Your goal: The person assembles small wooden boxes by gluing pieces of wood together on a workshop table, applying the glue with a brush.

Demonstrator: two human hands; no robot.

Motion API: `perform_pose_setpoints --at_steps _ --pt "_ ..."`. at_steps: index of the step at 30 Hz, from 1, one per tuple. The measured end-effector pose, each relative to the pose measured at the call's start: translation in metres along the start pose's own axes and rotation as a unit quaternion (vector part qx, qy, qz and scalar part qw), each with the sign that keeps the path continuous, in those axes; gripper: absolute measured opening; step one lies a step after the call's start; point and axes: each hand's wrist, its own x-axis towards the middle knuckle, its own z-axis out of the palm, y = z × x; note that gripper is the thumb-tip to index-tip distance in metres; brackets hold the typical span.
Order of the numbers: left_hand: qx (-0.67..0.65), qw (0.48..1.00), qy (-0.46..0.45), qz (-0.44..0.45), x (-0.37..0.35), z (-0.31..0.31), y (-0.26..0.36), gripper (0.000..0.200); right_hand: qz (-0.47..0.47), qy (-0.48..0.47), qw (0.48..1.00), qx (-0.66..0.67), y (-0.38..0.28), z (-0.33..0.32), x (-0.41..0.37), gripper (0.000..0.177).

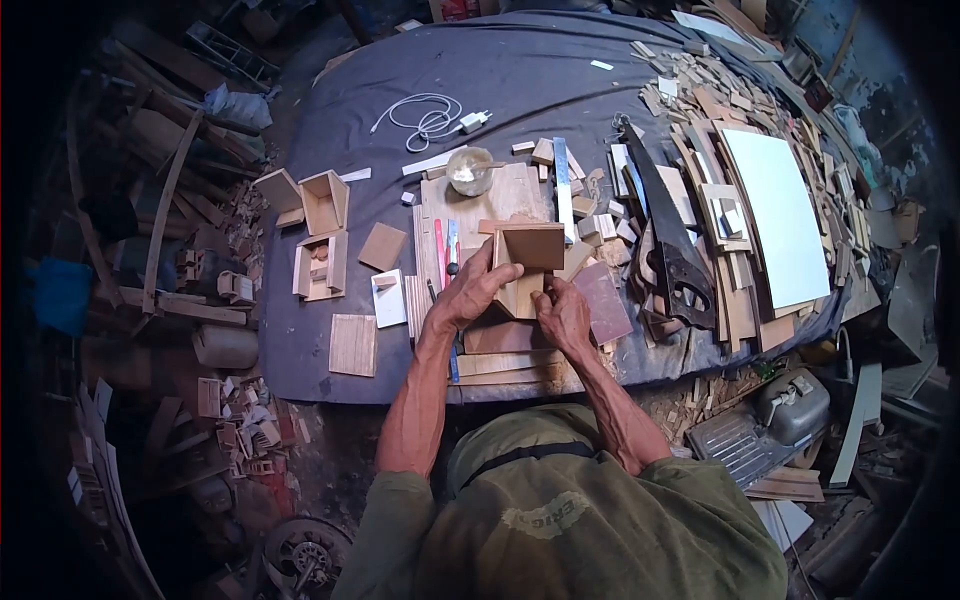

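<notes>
A small wooden box (528,246) with an open side is held up over the near part of the table. My left hand (468,290) grips its left wall, with the thumb reaching inside. My right hand (563,312) is closed at the box's lower right edge, its fingers curled and partly hidden. Beneath the box lie wooden boards (500,365). Just left of it are a red marker-like stick (440,252) and a blue-handled tool (453,250). A reddish-brown flat piece (605,305) lies right of my right hand.
Beyond the box stand a bowl of white paste (470,172) and a metal ruler (563,190). A handsaw (672,235) lies to the right, beside a white panel (775,215) and heaped offcuts. Small wooden boxes (322,262) sit at left, a white charger cable (430,120) behind.
</notes>
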Motion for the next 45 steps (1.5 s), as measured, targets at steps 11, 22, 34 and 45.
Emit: perform_pose_setpoints --at_steps 11,22,34,45 --pt "-0.045 0.998 -0.035 -0.011 0.001 0.010 -0.002 0.078 0.000 0.029 1.000 0.007 0.010 0.007 -0.004 0.041" --pt "-0.114 0.992 -0.040 -0.036 0.001 0.012 -0.015 0.083 -0.034 0.063 0.997 0.033 0.023 0.019 -0.005 0.035" --pt "-0.154 0.987 -0.037 -0.035 0.003 0.014 -0.017 0.077 -0.030 0.029 0.999 -0.006 0.012 0.003 -0.014 0.037" --pt "-0.155 0.985 -0.027 -0.074 -0.004 0.018 -0.002 0.074 -0.060 0.040 0.997 -0.012 0.016 0.008 -0.014 0.040"
